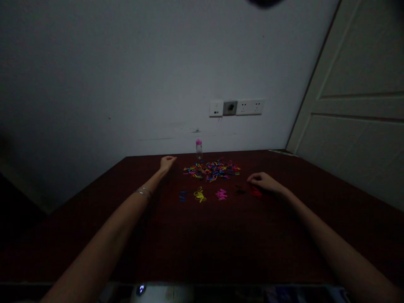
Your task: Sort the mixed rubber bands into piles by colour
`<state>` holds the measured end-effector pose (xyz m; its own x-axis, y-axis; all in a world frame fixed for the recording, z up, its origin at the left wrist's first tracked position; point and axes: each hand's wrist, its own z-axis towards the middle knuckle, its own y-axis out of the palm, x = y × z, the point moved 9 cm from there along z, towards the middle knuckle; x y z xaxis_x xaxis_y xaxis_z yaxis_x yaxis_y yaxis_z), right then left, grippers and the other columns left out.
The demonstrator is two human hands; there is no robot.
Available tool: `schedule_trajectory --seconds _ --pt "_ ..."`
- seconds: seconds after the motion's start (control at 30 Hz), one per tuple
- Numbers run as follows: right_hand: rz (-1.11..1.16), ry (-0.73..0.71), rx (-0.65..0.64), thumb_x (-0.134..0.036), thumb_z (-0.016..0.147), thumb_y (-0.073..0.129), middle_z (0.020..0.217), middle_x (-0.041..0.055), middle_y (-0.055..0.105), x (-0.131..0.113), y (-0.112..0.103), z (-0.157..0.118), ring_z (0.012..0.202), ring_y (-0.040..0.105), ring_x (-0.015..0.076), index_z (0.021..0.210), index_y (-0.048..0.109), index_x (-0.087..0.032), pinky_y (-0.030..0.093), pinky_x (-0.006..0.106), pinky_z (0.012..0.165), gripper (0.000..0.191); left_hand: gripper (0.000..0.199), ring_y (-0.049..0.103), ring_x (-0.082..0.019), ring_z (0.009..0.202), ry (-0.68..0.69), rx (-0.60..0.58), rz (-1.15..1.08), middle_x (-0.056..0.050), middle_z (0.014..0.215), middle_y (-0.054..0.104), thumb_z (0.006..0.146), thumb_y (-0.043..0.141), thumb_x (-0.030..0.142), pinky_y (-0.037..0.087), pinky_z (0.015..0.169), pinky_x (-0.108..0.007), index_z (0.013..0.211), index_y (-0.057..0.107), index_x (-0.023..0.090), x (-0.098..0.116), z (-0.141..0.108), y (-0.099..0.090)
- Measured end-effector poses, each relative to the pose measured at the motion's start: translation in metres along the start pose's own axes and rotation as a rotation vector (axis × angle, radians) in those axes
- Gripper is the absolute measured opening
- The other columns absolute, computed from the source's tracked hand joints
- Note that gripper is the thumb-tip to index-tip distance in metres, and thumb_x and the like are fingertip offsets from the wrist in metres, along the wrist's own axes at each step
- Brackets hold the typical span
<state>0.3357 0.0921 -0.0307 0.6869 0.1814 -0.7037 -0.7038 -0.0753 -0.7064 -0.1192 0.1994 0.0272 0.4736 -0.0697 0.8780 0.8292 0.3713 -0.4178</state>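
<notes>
Head view: red bands point(256, 192) lay just beside the narrowed right grip point(248, 180), dark bands point(240, 190) inward of it; the left grip point(176, 158) was pinched. Neither's contents could be told. A low finger sweep risked mixing the colours.

You have two hands in view, one left hand point(168, 161) and one right hand point(261, 180). On your one tabletop point(202, 235) you can count one bottle point(199, 150), one large mixed pile point(214, 169) and five small groups: one blue group point(182, 196), one yellow group point(200, 195), one pink group point(221, 194), one dark group point(240, 190) and one red group point(256, 192). The pieces within them are too small for you to count. Your wall carries two sockets point(250, 107) and one grey plate point(230, 107).
</notes>
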Motion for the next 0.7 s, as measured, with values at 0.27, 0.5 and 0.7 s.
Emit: schedule_trajectory --seconds 0.27,0.5,0.7 --pt "-0.026 0.01 0.004 -0.031 0.064 0.056 0.061 -0.0016 0.056 -0.001 -0.002 0.004 0.054 0.049 0.0104 0.082 0.064 -0.015 0.037 0.022 0.052 0.025 0.027 0.06 -0.017 0.071 -0.034 0.17 0.079 -0.008 0.076 0.067 0.07 0.057 0.034 0.043 0.064 -0.023 0.079 0.067 0.011 -0.06 0.008 -0.034" --pt "-0.029 0.016 -0.038 -0.028 0.063 0.059 0.062 0.0008 0.06 -0.016 0.001 0.015 0.053 0.05 0.0106 0.08 0.064 -0.014 0.038 0.021 0.048 0.023 0.036 0.06 -0.019 0.072 0.009 0.162 0.147 -0.008 0.073 0.067 0.079 0.042 0.036 0.041 0.063 -0.023 0.078 0.068 0.011 -0.053 0.006 -0.032" --pt "-0.184 -0.155 0.015 -0.02 0.067 0.056 0.079 0.0039 0.066 -0.07 0.018 0.035 0.071 0.058 0.0147 0.084 0.066 -0.015 0.043 0.022 0.063 0.021 0.039 0.06 -0.018 0.067 0.033 0.132 0.154 -0.007 0.068 0.066 0.079 0.04 0.038 0.041 0.061 -0.023 0.078 0.068 0.011 -0.054 0.003 -0.029"
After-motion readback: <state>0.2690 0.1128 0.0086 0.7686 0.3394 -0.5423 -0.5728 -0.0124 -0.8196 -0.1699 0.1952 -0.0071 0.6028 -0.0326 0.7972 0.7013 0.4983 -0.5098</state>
